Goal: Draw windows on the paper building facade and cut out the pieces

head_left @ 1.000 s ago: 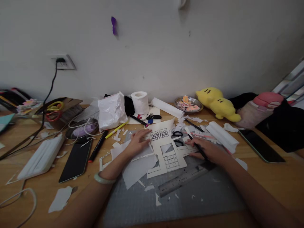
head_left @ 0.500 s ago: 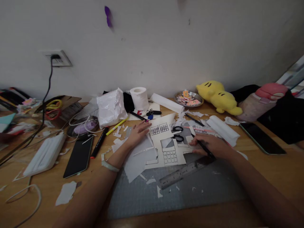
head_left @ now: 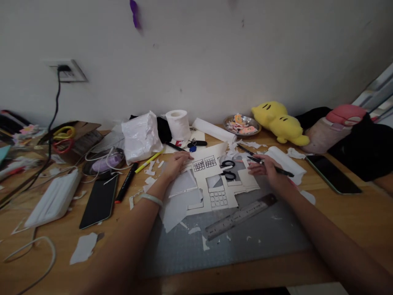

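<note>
Left hand (head_left: 174,164) lies flat and open on the paper cutout (head_left: 211,184), mid-surface. Right hand (head_left: 268,170) seems closed around a black pen (head_left: 270,166), beside the scissors (head_left: 227,170).

Both arms outstretched, left hand (head_left: 175,164) flat, palm down, right hand (head_left: 270,171) with fingers curled.

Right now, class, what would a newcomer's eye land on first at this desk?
Centre, on the grey cutting mat, lies a white paper cut-out with drawn windows; the left hand presses it and the right hand holds a black pen. A yellow plush toy sits by the wall at right.
</note>
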The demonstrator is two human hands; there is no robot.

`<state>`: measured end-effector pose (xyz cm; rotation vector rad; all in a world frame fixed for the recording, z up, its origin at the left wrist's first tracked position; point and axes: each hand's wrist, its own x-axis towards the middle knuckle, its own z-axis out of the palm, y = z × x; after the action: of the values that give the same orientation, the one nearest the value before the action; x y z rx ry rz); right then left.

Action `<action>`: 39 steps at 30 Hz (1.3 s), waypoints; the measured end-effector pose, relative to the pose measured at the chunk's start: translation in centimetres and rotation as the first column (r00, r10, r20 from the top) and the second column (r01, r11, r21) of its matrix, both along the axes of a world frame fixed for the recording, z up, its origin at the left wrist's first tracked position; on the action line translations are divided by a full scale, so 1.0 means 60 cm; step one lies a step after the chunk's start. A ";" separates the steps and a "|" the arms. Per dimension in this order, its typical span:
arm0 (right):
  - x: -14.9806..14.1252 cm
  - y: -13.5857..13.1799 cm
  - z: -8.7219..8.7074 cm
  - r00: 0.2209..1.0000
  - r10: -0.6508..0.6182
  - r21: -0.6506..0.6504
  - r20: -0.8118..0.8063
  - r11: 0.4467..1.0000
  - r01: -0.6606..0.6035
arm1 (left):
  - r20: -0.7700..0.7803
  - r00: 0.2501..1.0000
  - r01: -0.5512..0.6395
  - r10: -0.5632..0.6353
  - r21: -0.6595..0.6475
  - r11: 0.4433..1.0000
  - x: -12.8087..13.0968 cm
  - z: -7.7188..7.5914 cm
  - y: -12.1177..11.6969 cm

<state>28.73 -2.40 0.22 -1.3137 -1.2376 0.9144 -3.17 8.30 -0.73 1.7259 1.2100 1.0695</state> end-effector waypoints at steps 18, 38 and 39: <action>-0.017 0.019 0.021 0.909 -0.123 -0.065 -0.398 0.992 0.106 | 0.236 0.944 -0.168 0.228 -0.248 0.954 0.015 0.023 -0.020; -0.032 0.053 0.005 0.989 -0.107 -0.062 -0.098 0.993 0.101 | 0.394 0.867 -0.103 0.306 -0.460 0.882 0.007 -0.007 0.015; -0.036 0.058 0.004 0.994 -0.090 -0.068 -0.062 0.994 0.085 | 0.404 0.860 -0.101 0.312 -0.464 0.880 0.007 -0.007 0.015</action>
<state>26.58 1.09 0.43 -1.3685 -1.0997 0.9342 -2.76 9.23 -1.16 0.9350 1.2180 1.1587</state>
